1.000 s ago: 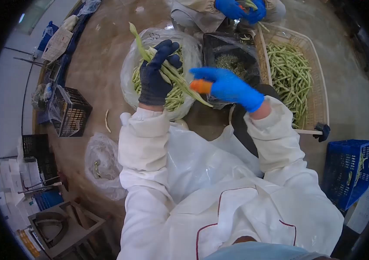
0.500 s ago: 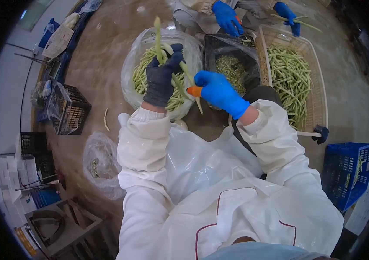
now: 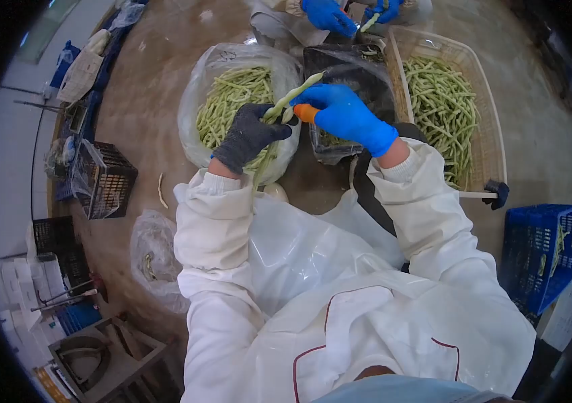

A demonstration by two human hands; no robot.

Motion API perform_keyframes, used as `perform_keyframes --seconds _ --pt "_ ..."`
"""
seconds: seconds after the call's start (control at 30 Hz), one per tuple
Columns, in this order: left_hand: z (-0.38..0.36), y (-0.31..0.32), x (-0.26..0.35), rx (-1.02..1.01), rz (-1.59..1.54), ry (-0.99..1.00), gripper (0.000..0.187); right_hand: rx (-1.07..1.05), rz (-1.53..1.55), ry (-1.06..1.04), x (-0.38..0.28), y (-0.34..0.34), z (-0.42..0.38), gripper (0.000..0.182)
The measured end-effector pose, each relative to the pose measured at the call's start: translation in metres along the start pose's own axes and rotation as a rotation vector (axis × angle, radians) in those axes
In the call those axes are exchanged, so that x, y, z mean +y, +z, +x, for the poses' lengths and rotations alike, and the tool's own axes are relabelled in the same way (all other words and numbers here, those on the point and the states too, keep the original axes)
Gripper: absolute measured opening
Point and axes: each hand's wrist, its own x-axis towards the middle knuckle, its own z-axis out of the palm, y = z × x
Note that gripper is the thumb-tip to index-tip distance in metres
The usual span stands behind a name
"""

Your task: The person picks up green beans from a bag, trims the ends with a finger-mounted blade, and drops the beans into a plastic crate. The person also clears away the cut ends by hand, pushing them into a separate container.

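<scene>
In a dark glove, my left hand (image 3: 252, 136) grips several long green beans (image 3: 297, 91) over the right edge of a clear plastic bag (image 3: 192, 127) filled with beans. My right hand (image 3: 355, 121), gloved in blue, is closed on an orange-handled tool (image 3: 306, 113) whose tip is near the beans; its blade is hidden. Behind my right hand stands a black crate (image 3: 383, 84) lined with dark plastic, with green trimmings in it. To its right, a beige crate (image 3: 494, 134) holds many green beans.
Across from me, a co-worker's blue-gloved hands (image 3: 330, 16) handle a bean. A blue crate (image 3: 524, 258) stands at the right. On the left are a black crate (image 3: 112, 181), another plastic bag (image 3: 158, 232), a loose bean (image 3: 161, 191) and a metal stand (image 3: 108, 356).
My left hand has lowered and tilted right with the beans, and my right hand has moved up beside it. The co-worker's hands have come together.
</scene>
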Motion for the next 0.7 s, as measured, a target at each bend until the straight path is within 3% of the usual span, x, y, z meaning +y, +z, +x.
perform_keyframes --seconds 0.13,0.27,0.37,0.53,0.63,0.67,0.7 --pt "0.004 -0.002 -0.012 -0.036 0.079 0.018 0.028 -0.024 -0.072 -0.025 0.0 -0.003 0.0 0.018" --pt "0.001 0.006 0.0 0.093 0.226 0.081 0.027 0.005 -0.238 -0.087 -0.011 -0.005 -0.003 0.018" --pt "0.004 0.008 -0.002 0.138 0.163 0.146 0.027 0.115 -0.124 -0.102 -0.006 0.004 0.001 0.019" --pt "0.004 0.011 0.004 0.15 0.053 0.146 0.025 0.03 0.245 0.104 -0.015 0.003 0.001 0.019" --pt "0.009 0.006 0.004 0.197 0.169 0.213 0.021 0.017 0.449 0.168 -0.012 -0.003 0.007 0.017" --pt "0.011 0.004 0.004 0.229 -0.029 0.232 0.02 0.018 0.5 0.182 -0.011 -0.006 0.01 0.017" --pt "0.013 0.0 0.005 0.262 -0.226 0.251 0.019 0.049 0.333 0.151 -0.007 -0.01 0.011 0.016"
